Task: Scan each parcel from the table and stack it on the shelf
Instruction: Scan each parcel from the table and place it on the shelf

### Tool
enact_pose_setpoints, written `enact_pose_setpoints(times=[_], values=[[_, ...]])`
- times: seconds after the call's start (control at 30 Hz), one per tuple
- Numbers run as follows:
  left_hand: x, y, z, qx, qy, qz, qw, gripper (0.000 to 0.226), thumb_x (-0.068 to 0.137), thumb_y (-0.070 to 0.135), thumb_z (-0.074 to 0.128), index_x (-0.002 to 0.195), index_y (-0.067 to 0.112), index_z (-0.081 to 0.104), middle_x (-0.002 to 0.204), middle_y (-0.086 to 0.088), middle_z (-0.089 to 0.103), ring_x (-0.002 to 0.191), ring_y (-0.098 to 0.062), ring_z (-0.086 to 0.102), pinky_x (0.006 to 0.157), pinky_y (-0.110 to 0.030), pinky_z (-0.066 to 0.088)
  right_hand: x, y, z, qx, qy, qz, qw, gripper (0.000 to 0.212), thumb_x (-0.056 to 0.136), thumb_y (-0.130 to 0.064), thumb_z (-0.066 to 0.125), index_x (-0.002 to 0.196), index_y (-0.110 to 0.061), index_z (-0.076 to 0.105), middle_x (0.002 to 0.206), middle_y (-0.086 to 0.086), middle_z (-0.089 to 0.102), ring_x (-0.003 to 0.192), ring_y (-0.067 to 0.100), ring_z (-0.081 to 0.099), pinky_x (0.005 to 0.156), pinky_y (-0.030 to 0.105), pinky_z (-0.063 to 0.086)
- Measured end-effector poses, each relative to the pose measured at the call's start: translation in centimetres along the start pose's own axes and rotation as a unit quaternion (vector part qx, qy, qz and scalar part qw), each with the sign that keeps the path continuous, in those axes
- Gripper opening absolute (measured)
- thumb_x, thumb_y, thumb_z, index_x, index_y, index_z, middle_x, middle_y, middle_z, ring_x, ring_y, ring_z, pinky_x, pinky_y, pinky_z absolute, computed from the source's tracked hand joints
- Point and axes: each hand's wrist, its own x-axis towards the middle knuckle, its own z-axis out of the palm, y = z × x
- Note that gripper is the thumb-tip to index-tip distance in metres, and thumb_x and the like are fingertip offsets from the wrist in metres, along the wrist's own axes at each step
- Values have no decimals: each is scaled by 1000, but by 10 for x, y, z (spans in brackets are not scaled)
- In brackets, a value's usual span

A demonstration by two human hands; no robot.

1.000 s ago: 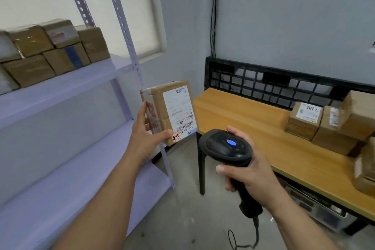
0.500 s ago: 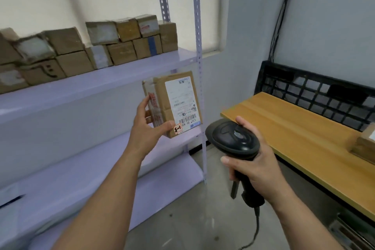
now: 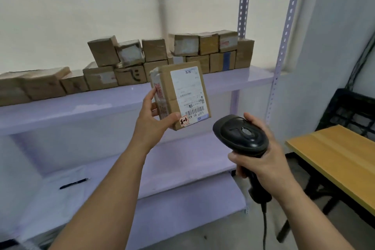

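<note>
My left hand [image 3: 151, 122] grips a small brown cardboard parcel [image 3: 179, 95] by its lower left corner, white label with barcode facing me, in front of the lilac metal shelf [image 3: 71, 107]. To the right and slightly lower, my right hand [image 3: 261, 158] holds a black handheld scanner [image 3: 240, 134] by its handle, cable hanging down. Several brown parcels [image 3: 162, 56] stand stacked in two rows along the back of that shelf board.
A wooden table [image 3: 334, 160] edge shows at the lower right, with a black crate grid [image 3: 353, 111] behind it. A black pen [image 3: 74, 183] lies on the lower shelf board. Perforated shelf uprights [image 3: 284, 36] stand at the right. Grey floor lies below.
The view has swung left from the table toward the shelf. The parcel in my left hand has risen to the shelf board's height. The scanner's blue light is off.
</note>
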Motion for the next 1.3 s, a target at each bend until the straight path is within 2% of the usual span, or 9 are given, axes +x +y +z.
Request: enact_pose_setpoints(times=[0.17, 0.37, 0.47, 0.63, 0.7, 0.77, 0.87, 1.07, 1.3], values=[[37, -14, -73, 8, 59, -1, 998, 85, 78, 27, 78, 144, 41, 27, 131, 3, 56, 117, -12, 55, 89, -25, 43, 41, 5, 63, 0, -47, 1, 999, 88, 71, 12, 76, 121, -57, 53, 113, 3, 64, 51, 31, 59, 51, 38, 53], [78, -29, -163, 8, 121, -10, 993, 98, 57, 50, 80, 141, 47, 30, 132, 5, 57, 117, -11, 57, 98, -41, 50, 85, 8, 137, -20, -95, -9, 995, 86, 72, 9, 77, 126, -52, 49, 109, -13, 65, 52, 29, 62, 53, 39, 56], [104, -34, -207, 3, 150, -3, 989, 91, 69, 35, 81, 143, 43, 30, 134, 3, 55, 116, -10, 57, 96, -45, 51, 104, 12, 170, -21, -108, -6, 994, 88, 72, 8, 77, 131, -49, 47, 116, -7, 62, 53, 30, 63, 54, 38, 56], [159, -38, -269, -11, 192, -17, 981, 80, 81, 22, 75, 145, 39, 30, 126, -4, 58, 103, -15, 63, 70, -27, 57, 132, 20, 215, -17, -107, 0, 994, 89, 72, 10, 77, 128, -52, 46, 118, -4, 60, 53, 29, 63, 55, 36, 57], [180, -40, -288, -8, 203, -30, 979, 76, 83, 24, 73, 145, 38, 30, 120, -4, 62, 98, -18, 66, 68, -29, 58, 143, 24, 229, -14, -101, 8, 995, 89, 72, 10, 76, 128, -51, 47, 118, -4, 61, 52, 28, 62, 55, 37, 57], [200, -43, -303, 0, 210, -39, 977, 74, 84, 27, 70, 145, 38, 31, 114, -2, 63, 94, -16, 66, 76, -37, 58, 152, 27, 241, -9, -96, 18, 995, 89, 71, 11, 76, 129, -51, 48, 118, -4, 61, 52, 28, 61, 56, 37, 57], [227, -49, -318, 15, 199, -49, 979, 69, 83, 36, 69, 143, 37, 37, 113, 8, 61, 95, -10, 64, 72, -33, 56, 163, 33, 254, -13, -86, 23, 996, 89, 71, 11, 77, 127, -52, 49, 119, -2, 61, 51, 28, 61, 55, 36, 56], [275, -63, -325, 8, 134, -97, 986, 38, 88, 41, 57, 122, 25, 57, 111, -4, 68, 94, -20, 67, 73, -38, 57, 182, 42, 267, -16, -64, 38, 997, 90, 69, 10, 79, 127, -53, 49, 120, 0, 60, 51, 29, 61, 55, 39, 56], [299, -78, -314, 39, 151, -57, 986, 43, 96, 41, 52, 137, 27, 46, 120, -4, 58, 109, -22, 59, 87, -43, 54, 189, 48, 272, -27, -52, 42, 997, 90, 70, 13, 77, 123, -55, 51, 120, 2, 60, 51, 30, 61, 54, 35, 55]])
